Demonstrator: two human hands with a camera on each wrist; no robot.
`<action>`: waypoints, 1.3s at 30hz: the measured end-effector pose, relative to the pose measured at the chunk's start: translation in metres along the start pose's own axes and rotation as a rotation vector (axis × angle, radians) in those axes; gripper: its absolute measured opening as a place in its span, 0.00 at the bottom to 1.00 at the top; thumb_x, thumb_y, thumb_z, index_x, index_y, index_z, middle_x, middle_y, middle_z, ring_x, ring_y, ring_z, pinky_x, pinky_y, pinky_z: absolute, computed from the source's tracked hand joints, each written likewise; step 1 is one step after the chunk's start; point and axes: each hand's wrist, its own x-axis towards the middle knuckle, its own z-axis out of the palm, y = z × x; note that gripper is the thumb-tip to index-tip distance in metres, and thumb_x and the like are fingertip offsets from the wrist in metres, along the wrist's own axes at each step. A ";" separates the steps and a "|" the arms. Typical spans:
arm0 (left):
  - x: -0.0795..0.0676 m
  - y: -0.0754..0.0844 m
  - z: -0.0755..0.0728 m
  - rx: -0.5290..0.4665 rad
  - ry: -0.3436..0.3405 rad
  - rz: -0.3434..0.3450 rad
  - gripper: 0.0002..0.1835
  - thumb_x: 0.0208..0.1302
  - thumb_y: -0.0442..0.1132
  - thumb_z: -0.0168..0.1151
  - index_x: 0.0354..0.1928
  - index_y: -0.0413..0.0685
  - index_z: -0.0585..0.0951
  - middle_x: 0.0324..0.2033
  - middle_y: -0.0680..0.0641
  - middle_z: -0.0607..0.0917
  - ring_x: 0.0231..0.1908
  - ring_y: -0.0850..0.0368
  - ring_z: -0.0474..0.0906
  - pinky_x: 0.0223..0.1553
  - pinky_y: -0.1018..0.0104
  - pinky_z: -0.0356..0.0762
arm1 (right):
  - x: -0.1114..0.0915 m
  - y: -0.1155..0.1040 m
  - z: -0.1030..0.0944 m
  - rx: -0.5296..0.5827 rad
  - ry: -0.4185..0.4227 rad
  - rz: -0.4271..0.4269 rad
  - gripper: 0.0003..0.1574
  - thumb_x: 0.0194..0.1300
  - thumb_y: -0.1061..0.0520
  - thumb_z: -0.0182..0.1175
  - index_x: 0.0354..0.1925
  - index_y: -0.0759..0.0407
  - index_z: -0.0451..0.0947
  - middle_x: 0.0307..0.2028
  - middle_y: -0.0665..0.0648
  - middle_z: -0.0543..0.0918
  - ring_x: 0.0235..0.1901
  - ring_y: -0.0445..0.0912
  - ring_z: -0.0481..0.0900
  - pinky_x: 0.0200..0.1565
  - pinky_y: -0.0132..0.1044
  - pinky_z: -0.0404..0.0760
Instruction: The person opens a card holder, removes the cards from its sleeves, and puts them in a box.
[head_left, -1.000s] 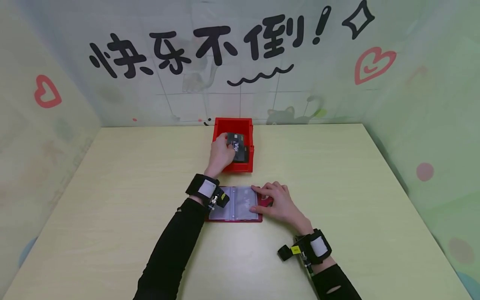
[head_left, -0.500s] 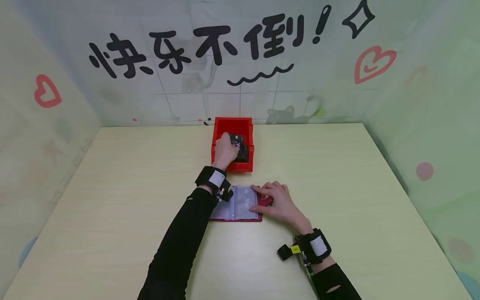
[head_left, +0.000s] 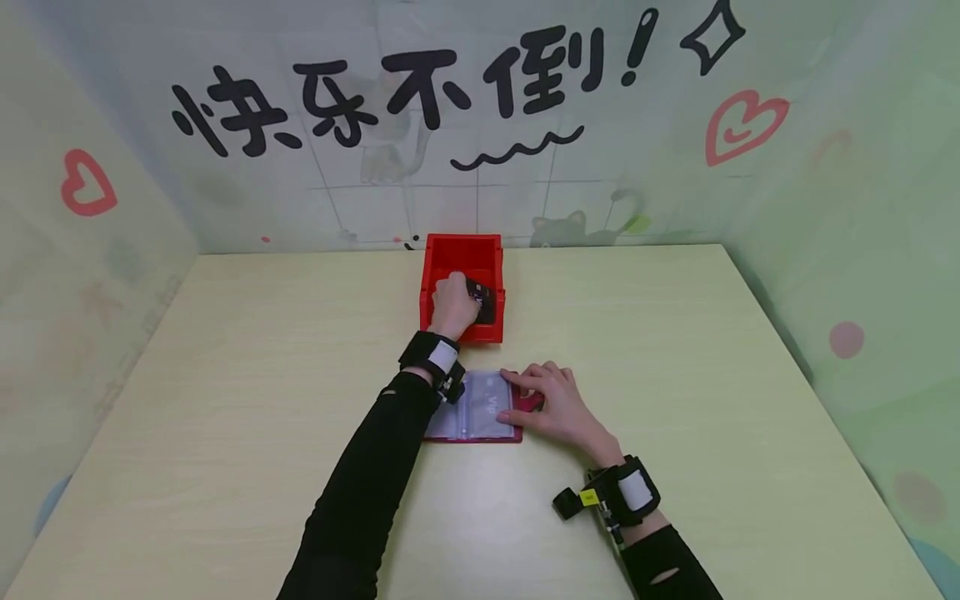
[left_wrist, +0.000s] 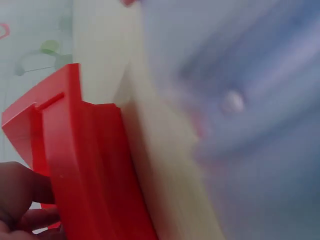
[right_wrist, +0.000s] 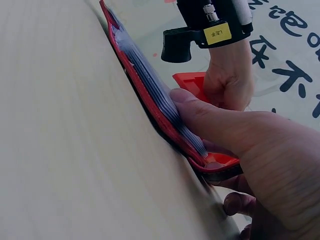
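Observation:
My left hand (head_left: 454, 303) reaches down into a red plastic box (head_left: 480, 333) with its fingers curled at a black VIP card (head_left: 478, 292), which stands tilted. In the left wrist view the box wall (left_wrist: 100, 165) hides most of the fingertips. Nearer me, a red card holder (head_left: 489, 400) lies open on the table, its clear sleeves showing faint "VIP" lettering. My right hand (head_left: 558, 404) grips its right edge. The right wrist view shows the thumb (right_wrist: 200, 112) pressed on the stacked sleeves (right_wrist: 155, 85), with other fingers under the red cover (right_wrist: 142, 95).
Another dark card (head_left: 487, 312) lies in the box beside the left hand. The pale wooden table (head_left: 247, 375) stretches out to both sides. A printed backdrop (head_left: 337, 192) rises right behind the box, and side panels flank the table.
My left hand has moved slightly right within the box, and the VIP card at its fingers has gone from nearly flat to tilted. The right hand keeps its grip on the card holder.

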 end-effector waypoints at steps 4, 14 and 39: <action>0.000 -0.003 0.003 0.077 0.059 0.066 0.09 0.67 0.31 0.61 0.46 0.33 0.81 0.38 0.34 0.86 0.37 0.41 0.83 0.45 0.52 0.87 | 0.000 -0.001 0.000 0.003 0.001 0.003 0.40 0.54 0.45 0.76 0.63 0.51 0.79 0.41 0.53 0.82 0.47 0.48 0.70 0.52 0.46 0.60; -0.004 -0.002 0.006 0.334 0.099 0.099 0.09 0.68 0.34 0.62 0.46 0.38 0.84 0.40 0.35 0.88 0.35 0.41 0.86 0.43 0.49 0.87 | -0.001 -0.001 0.001 0.005 -0.010 0.022 0.40 0.54 0.44 0.75 0.64 0.50 0.78 0.43 0.53 0.82 0.50 0.49 0.70 0.53 0.46 0.61; -0.038 -0.006 -0.023 0.142 0.105 0.273 0.12 0.69 0.38 0.64 0.47 0.39 0.87 0.42 0.41 0.89 0.39 0.47 0.82 0.52 0.58 0.84 | 0.001 -0.002 0.001 0.016 0.022 -0.014 0.40 0.52 0.45 0.76 0.63 0.52 0.79 0.40 0.53 0.82 0.48 0.48 0.70 0.52 0.47 0.62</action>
